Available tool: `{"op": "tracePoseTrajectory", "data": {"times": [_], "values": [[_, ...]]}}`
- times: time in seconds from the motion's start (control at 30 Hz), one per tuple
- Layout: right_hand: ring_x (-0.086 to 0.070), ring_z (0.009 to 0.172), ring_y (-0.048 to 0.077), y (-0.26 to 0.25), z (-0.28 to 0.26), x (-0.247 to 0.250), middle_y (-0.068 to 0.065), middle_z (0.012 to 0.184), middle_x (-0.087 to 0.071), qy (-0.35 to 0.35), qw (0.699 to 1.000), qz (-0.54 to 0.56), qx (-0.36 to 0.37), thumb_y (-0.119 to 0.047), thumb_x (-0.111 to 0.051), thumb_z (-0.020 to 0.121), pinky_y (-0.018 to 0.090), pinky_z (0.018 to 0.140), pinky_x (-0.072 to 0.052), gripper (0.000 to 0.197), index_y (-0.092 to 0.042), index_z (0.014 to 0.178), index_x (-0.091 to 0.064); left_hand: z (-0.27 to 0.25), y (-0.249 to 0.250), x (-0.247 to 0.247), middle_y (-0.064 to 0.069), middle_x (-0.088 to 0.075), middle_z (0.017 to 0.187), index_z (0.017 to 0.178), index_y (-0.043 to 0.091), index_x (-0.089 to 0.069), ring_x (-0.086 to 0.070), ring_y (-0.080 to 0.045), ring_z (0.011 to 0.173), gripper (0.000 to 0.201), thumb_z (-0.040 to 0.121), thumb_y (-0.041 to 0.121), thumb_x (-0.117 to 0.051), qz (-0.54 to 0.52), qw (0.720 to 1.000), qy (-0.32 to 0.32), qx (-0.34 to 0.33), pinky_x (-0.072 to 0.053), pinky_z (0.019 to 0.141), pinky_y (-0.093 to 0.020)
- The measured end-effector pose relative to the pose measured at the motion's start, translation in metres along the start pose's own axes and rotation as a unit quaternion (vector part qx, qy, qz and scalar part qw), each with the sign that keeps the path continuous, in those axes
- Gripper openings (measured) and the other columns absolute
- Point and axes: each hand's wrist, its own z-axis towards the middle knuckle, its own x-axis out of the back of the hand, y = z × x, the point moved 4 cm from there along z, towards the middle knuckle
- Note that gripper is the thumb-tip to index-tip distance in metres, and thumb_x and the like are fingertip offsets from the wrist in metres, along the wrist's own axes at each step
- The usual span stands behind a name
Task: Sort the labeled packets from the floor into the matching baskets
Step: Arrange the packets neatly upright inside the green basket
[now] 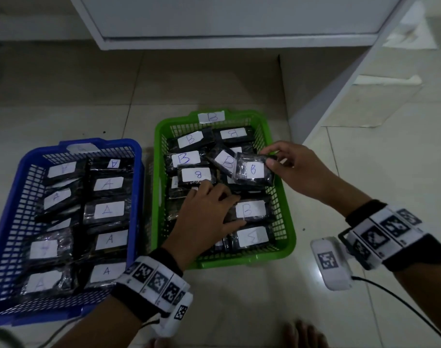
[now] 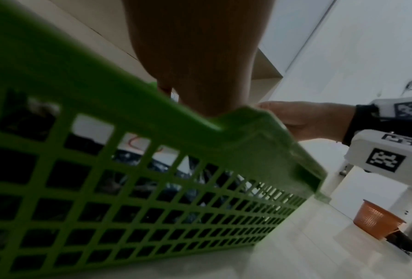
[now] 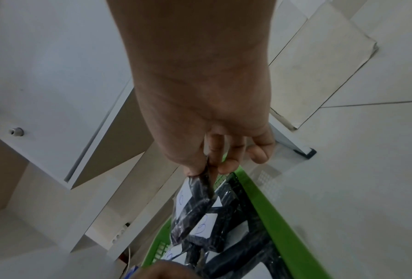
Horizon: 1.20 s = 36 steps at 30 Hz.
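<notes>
Above the green basket (image 1: 287, 237), right hand (image 1: 293, 167) pinches a B-labelled packet (image 1: 253, 170); left hand (image 1: 207, 217) lies flat, fingers relaxed, on packets inside. Only the head view shows the blue basket (image 1: 13, 197) of A packets at left. Left-wrist view hides that hand's fingers behind the basket rim.

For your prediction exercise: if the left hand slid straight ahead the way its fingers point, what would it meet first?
Probably the black plastic-wrapped packet with a white B label, just beyond the left hand in the green plastic basket; depth is uncertain.
</notes>
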Motion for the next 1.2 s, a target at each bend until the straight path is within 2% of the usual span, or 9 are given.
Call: {"op": "tracePoseTrajectory", "data": {"times": [0.17,0.27,0.33,0.5,0.63,0.8,0.97,1.07,1.2], "values": [[-0.055,0.067,-0.015,0.003,-0.001,0.001,-0.011,0.087,-0.063,0.005,1.000,-0.016,0.006,-0.018,-0.061,0.092,0.005,0.059,-0.037,0.019,-0.030,0.107,-0.062,-0.008,-0.035,0.037,0.012,-0.069,0.106,0.118,0.031,-0.066,-0.059,-0.009,0.097,0.043,0.097,0.063,-0.046,-0.143,0.978,0.110,0.107,-0.052,0.087,-0.036],[-0.054,0.069,-0.020,-0.007,-0.003,-0.007,-0.016,0.088,-0.062,-0.014,1.000,-0.007,0.022,-0.015,-0.061,0.092,0.002,0.059,-0.037,0.019,-0.027,0.107,-0.062,-0.020,-0.053,0.057,0.019,-0.068,0.097,0.128,0.028,-0.062,-0.066,-0.001,0.078,0.032,0.099,0.041,-0.057,-0.338,0.905,0.193,0.170,-0.055,0.068,-0.015],[-0.057,0.073,-0.017,-0.021,-0.004,-0.016,-0.015,0.091,-0.064,-0.030,0.998,0.029,0.039,-0.015,-0.061,0.092,0.003,0.062,-0.041,0.018,-0.023,0.108,-0.063,-0.019,-0.047,0.057,0.021,-0.067,0.109,0.139,0.032,-0.053,-0.067,0.002,0.091,0.045,0.096,0.040,-0.063,-0.460,0.862,0.119,0.176,-0.053,0.071,-0.010],[-0.069,0.080,0.006,-0.045,-0.003,-0.038,-0.004,0.095,-0.072,-0.079,0.989,0.111,0.053,-0.021,-0.059,0.094,0.019,0.071,-0.056,0.024,-0.026,0.118,-0.060,-0.018,-0.046,0.050,0.008,-0.075,0.097,0.124,0.030,-0.061,-0.071,-0.006,0.089,0.036,0.091,0.025,-0.072,-0.542,0.809,0.090,0.208,-0.054,0.078,-0.019],[-0.062,0.074,-0.003,-0.029,0.013,-0.031,-0.008,0.089,-0.069,0.007,0.999,0.013,0.049,-0.022,-0.064,0.091,0.002,0.064,-0.044,0.012,-0.023,0.103,-0.064,-0.033,-0.076,0.045,0.009,-0.074,0.094,0.127,0.032,-0.058,-0.068,-0.023,0.087,0.033,0.097,0.018,-0.062,-0.586,0.732,0.183,0.296,-0.054,0.075,-0.040],[-0.059,0.078,0.009,-0.018,0.027,-0.051,-0.002,0.091,-0.063,0.011,0.991,-0.111,0.070,-0.035,-0.076,0.077,0.022,0.070,-0.049,0.032,-0.017,0.101,-0.066,-0.050,-0.097,0.043,0.003,-0.068,0.123,0.133,0.036,-0.058,-0.067,-0.014,0.101,0.034,0.103,0.022,-0.052,-0.527,0.761,0.231,0.299,-0.056,0.089,-0.043],[-0.053,0.101,0.022,-0.021,0.025,-0.070,0.005,0.109,-0.057,-0.017,0.977,-0.199,0.075,-0.039,-0.075,0.076,0.032,0.083,-0.048,0.052,-0.014,0.118,-0.060,-0.068,-0.100,0.050,0.007,-0.075,0.101,0.122,0.033,-0.064,-0.071,-0.015,0.093,0.032,0.091,0.026,-0.070,-0.491,0.831,0.126,0.228,-0.059,0.083,-0.036],[-0.051,0.097,0.018,-0.035,0.018,-0.071,0.000,0.101,-0.057,0.018,0.956,-0.250,0.150,-0.035,-0.072,0.078,0.036,0.079,-0.049,0.033,-0.017,0.104,-0.064,-0.076,-0.102,0.053,0.003,-0.076,0.091,0.119,0.029,-0.062,-0.069,-0.018,0.080,0.032,0.089,0.025,-0.073,-0.481,0.838,0.130,0.224,-0.057,0.071,-0.030],[-0.061,0.066,-0.002,-0.052,0.000,-0.104,-0.011,0.077,-0.068,-0.225,0.959,-0.088,0.146,-0.031,-0.078,0.079,0.011,0.059,-0.046,0.012,-0.021,0.084,-0.073,-0.081,-0.106,0.050,0.003,-0.076,0.086,0.121,0.024,-0.060,-0.068,-0.015,0.079,0.033,0.090,0.018,-0.071,-0.504,0.827,0.099,0.230,-0.053,0.074,-0.019]]}}
